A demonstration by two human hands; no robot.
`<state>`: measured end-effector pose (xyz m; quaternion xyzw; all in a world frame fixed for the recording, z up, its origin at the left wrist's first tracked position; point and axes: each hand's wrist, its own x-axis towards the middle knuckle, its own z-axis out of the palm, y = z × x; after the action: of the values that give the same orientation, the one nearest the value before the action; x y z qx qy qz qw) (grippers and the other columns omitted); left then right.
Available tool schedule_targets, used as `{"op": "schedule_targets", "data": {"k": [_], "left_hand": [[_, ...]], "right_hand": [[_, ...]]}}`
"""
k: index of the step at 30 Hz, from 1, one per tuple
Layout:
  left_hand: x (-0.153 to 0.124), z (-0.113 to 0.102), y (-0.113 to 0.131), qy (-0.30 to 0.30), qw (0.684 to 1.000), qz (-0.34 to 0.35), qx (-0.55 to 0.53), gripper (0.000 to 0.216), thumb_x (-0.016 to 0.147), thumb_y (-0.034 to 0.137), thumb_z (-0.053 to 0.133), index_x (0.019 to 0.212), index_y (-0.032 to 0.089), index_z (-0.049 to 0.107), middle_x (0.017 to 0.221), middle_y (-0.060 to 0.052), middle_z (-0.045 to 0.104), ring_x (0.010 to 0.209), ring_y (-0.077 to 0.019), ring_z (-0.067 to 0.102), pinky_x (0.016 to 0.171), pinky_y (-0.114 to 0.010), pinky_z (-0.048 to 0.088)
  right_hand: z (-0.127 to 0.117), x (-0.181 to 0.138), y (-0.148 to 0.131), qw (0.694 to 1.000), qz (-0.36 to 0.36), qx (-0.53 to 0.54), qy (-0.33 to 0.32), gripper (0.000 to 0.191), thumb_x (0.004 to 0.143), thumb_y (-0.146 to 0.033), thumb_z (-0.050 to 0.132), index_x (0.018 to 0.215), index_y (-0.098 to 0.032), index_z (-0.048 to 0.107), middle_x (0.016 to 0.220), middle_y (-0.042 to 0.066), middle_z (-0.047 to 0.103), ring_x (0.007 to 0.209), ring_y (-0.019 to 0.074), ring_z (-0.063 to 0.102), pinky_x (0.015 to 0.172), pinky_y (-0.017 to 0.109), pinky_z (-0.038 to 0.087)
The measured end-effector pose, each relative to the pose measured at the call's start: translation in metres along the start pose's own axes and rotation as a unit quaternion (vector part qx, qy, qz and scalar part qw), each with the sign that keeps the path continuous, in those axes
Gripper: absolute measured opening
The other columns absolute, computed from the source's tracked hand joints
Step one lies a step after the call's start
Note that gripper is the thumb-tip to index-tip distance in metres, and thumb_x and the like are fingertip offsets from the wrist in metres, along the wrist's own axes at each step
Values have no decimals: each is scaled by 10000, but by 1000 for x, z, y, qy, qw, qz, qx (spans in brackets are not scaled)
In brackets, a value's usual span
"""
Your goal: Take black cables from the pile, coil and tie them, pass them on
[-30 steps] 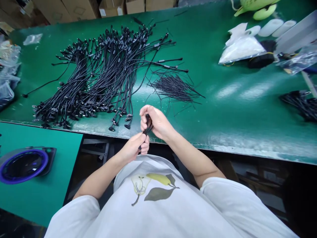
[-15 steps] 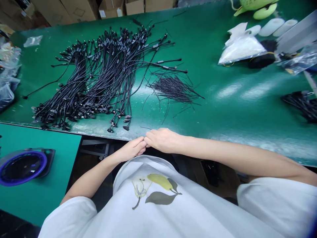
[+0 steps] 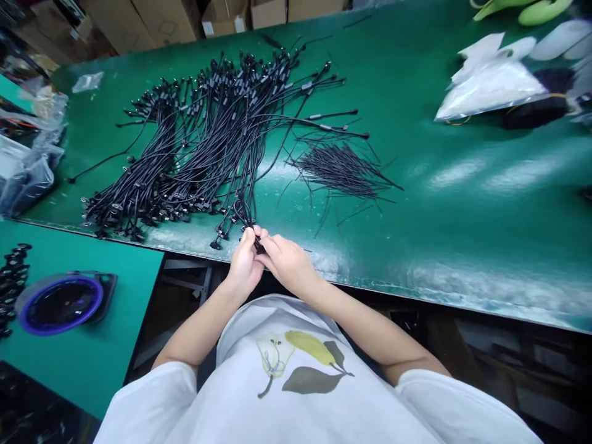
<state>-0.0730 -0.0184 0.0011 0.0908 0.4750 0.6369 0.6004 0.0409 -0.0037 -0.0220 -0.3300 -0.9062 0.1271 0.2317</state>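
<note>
At the table's front edge, my left hand (image 3: 245, 264) is closed around a looped black cable (image 3: 242, 209). Fingers of my right hand (image 3: 287, 262) pinch the same bundle from the other side, and the two hands touch. What exactly lies between the fingertips is partly hidden. The loop stands up beyond my fingertips, overlapping a large pile of black cables (image 3: 208, 135) with plugs at both ends. To the right of that pile lies a heap of thin black ties (image 3: 345, 169).
A white plastic bag (image 3: 493, 89) sits at the back right beside a black roll (image 3: 536, 114). Cardboard boxes (image 3: 161, 24) line the far edge. On a lower green table to the left is a purple-rimmed round dish (image 3: 62, 305). Plastic bags (image 3: 34, 169) lie at the left end.
My hands have turned upward and moved slightly forward, bringing the looped cable into sight between them. My right elbow has come in towards my body. The view has shifted a little leftward.
</note>
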Motion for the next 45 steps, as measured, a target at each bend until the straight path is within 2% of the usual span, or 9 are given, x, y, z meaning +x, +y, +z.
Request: {"op": "schedule_targets", "data": {"k": [6, 10, 14, 19, 26, 33, 38, 41, 45], "left_hand": [[-2, 0, -8, 24, 998, 51, 39, 238, 957, 382, 490, 814, 192, 491, 868, -7, 542, 771, -106, 552, 761, -216, 467], [0, -4, -5, -27, 995, 84, 47, 254, 932, 412, 534, 818, 189, 488, 850, 0, 517, 714, -100, 515, 674, -216, 445], [2, -13, 3, -67, 982, 106, 144, 272, 925, 425, 537, 806, 188, 477, 704, 28, 456, 628, -104, 468, 621, -234, 403], [-12, -26, 12, -203, 859, 85, 462, 324, 974, 406, 396, 739, 194, 461, 619, 29, 474, 592, -128, 455, 638, -273, 373], [-29, -40, 8, -308, 729, -15, 611, 298, 973, 396, 331, 745, 218, 398, 621, 37, 474, 598, -149, 458, 627, -282, 335], [-23, -25, 9, -350, 742, -26, 571, 369, 996, 445, 261, 746, 214, 403, 672, 23, 467, 649, -148, 452, 676, -277, 361], [-26, -31, 5, -298, 738, -10, 606, 305, 963, 420, 377, 806, 199, 517, 622, 32, 465, 600, -149, 433, 603, -267, 318], [-26, -45, 0, -232, 810, -10, 538, 315, 953, 436, 410, 856, 178, 562, 609, 35, 450, 587, -140, 427, 608, -267, 340], [-24, -50, -9, -177, 903, 2, 391, 331, 935, 468, 477, 893, 154, 574, 625, 39, 428, 559, -110, 397, 576, -256, 325]], "right_hand": [[-2, 13, -2, 975, 108, 192, -24, 339, 1008, -313, 316, 1242, -126, 474, 963, 115, 673, 803, 197, 653, 697, 293, 470], [-17, 11, 1, 922, 166, 332, -115, 208, 1004, -285, 318, 1099, -186, 474, 628, -37, 599, 519, 138, 566, 551, 240, 417], [-42, 15, 16, 986, 56, 155, -35, 244, 992, -267, 363, 1066, -174, 576, 890, 77, 685, 794, 189, 639, 725, 313, 457], [-60, 24, 34, 972, -213, -29, -97, 302, 1007, -278, 343, 1173, -154, 561, 1060, 119, 644, 1020, 236, 580, 942, 453, 400], [-46, -15, 34, 940, -211, -77, -255, 255, 1012, -216, 291, 936, -132, 520, 820, 72, 586, 699, 166, 540, 529, 263, 288], [-55, -17, 34, 947, -201, -83, -235, 291, 980, -135, 287, 907, -129, 569, 779, 73, 625, 663, 171, 554, 528, 270, 267], [-65, -11, 67, 942, -116, 137, -285, 285, 969, -370, 498, 917, -142, 661, 813, 49, 685, 700, 141, 591, 594, 239, 363], [-77, 5, 125, 970, 25, 188, -150, 326, 981, -372, 451, 929, -164, 696, 868, 10, 688, 744, 99, 585, 689, 219, 397], [-78, 35, 214, 973, 224, -2, 48, 362, 1003, -265, 356, 1002, -88, 671, 1012, 73, 640, 854, 115, 507, 806, 271, 362]]}}
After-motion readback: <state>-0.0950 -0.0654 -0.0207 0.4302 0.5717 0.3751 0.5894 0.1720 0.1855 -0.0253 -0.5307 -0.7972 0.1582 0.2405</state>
